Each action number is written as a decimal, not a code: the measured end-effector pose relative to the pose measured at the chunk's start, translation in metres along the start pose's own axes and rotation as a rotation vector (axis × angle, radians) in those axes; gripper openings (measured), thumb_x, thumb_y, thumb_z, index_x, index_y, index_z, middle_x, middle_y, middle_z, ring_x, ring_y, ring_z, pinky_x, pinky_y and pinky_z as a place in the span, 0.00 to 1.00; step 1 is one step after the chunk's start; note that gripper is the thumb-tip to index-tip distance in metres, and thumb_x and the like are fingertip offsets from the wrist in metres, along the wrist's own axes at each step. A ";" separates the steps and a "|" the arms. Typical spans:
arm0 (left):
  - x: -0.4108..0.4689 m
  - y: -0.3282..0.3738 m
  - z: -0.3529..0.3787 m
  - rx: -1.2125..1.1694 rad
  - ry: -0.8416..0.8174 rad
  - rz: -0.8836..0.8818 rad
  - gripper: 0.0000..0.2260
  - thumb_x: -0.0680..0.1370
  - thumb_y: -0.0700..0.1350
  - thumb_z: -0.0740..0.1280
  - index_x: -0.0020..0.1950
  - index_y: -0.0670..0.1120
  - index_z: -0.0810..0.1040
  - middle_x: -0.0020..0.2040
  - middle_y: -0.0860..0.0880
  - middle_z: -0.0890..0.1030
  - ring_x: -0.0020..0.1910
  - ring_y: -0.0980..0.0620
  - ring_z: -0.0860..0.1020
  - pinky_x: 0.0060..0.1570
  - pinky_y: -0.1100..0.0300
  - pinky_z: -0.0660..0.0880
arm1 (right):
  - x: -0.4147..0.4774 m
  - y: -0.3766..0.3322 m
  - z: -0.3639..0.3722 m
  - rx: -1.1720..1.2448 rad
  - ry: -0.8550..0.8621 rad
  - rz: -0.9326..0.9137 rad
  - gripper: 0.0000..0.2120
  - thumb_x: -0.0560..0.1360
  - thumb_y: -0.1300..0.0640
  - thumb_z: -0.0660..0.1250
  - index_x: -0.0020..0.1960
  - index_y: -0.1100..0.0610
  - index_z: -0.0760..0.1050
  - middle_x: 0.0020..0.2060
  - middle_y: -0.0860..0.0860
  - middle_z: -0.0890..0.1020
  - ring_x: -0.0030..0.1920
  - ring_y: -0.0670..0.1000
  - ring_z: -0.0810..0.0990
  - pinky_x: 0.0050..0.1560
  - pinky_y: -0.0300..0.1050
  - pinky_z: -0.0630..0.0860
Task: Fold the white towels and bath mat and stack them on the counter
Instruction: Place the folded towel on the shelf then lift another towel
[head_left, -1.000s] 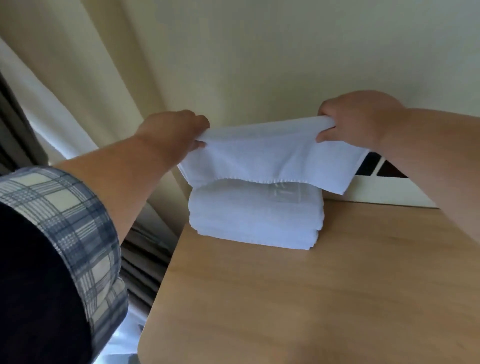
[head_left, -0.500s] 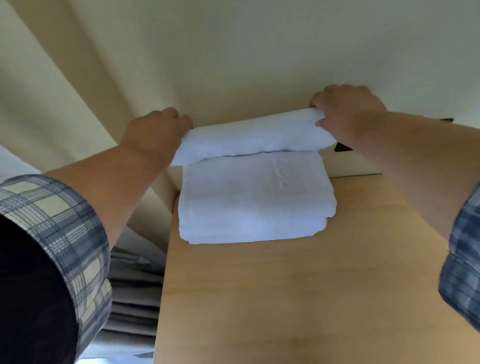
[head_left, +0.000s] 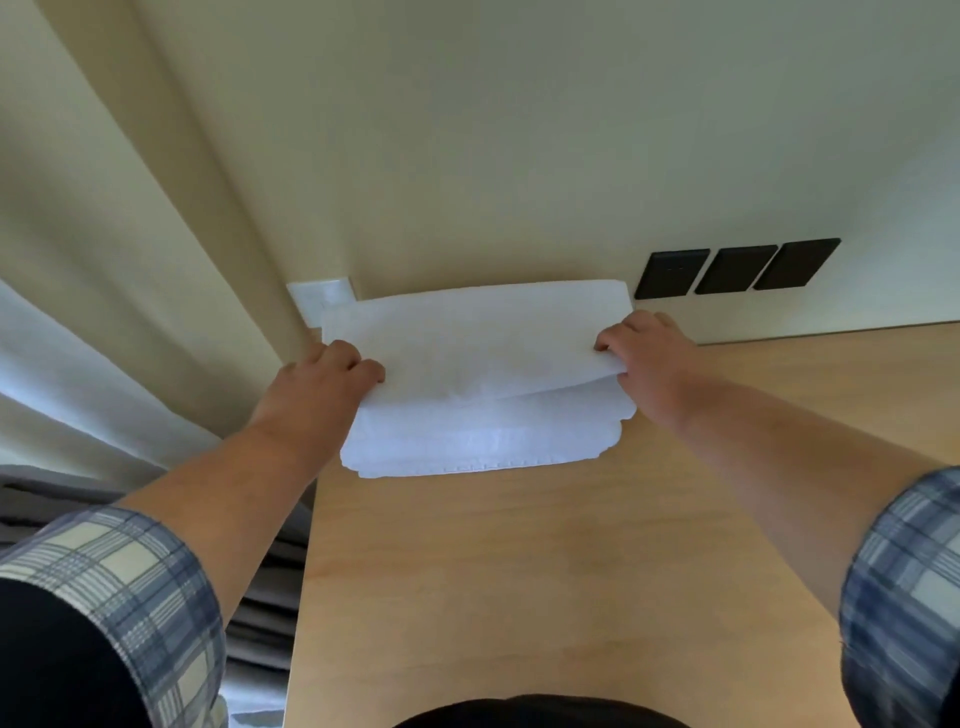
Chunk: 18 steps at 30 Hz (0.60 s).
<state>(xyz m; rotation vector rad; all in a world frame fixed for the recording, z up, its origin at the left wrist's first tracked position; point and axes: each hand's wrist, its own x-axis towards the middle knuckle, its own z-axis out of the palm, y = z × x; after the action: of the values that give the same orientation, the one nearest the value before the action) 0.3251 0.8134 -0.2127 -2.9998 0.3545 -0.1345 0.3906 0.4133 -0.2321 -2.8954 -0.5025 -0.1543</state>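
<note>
Towel, folded, spans between my two grips and lies over the stack, which sits on the desk close against the wall. Its long axis runs left to right, in line with the stack's front edge, so each short end comes to one grip. My left grip is clenched on the near left corner, fingers curled over the cloth at the stack's left side. My right grip pinches the near right corner at the stack's right side, and there the edge is lifted: a shadowed gap shows between it and the layer beneath. The far edge lies at the stack's back; whether it touches the wall I cannot tell. From both grips the cloth runs away from me, toward the stack's back, and inward to its middle. Neither grip is plainly nearer; the right sits slightly further back over the stack. The stack's front edge juts toward me past the edge I hold, so I judge the coming move is to draw that edge forward and down onto the stack's front, both grips together to keep the axis square. If one side leads, the towel would land skewed.
</note>
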 end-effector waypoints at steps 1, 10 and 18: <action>-0.003 0.002 0.005 -0.019 -0.021 -0.011 0.33 0.66 0.34 0.71 0.68 0.54 0.70 0.59 0.50 0.69 0.57 0.46 0.69 0.51 0.54 0.74 | -0.003 0.001 0.006 -0.005 -0.019 0.017 0.23 0.71 0.67 0.65 0.62 0.47 0.73 0.54 0.48 0.72 0.56 0.52 0.67 0.52 0.45 0.65; -0.009 0.011 0.013 -0.271 -0.046 -0.191 0.26 0.74 0.34 0.65 0.68 0.55 0.68 0.70 0.48 0.62 0.66 0.44 0.61 0.63 0.50 0.71 | -0.027 -0.006 0.017 0.413 -0.179 0.336 0.28 0.77 0.53 0.64 0.75 0.41 0.62 0.79 0.46 0.53 0.76 0.53 0.59 0.66 0.43 0.61; 0.002 -0.007 0.000 -0.193 -0.002 -0.216 0.22 0.70 0.30 0.67 0.60 0.49 0.78 0.67 0.47 0.75 0.67 0.44 0.70 0.66 0.50 0.69 | -0.027 -0.020 0.010 0.480 -0.180 0.368 0.27 0.80 0.59 0.56 0.78 0.46 0.61 0.80 0.46 0.51 0.77 0.51 0.56 0.68 0.40 0.61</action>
<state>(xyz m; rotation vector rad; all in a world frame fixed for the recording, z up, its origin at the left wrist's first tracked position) 0.3289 0.8195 -0.2119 -3.2223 0.0438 -0.1232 0.3594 0.4254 -0.2424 -2.4781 -0.0147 0.2504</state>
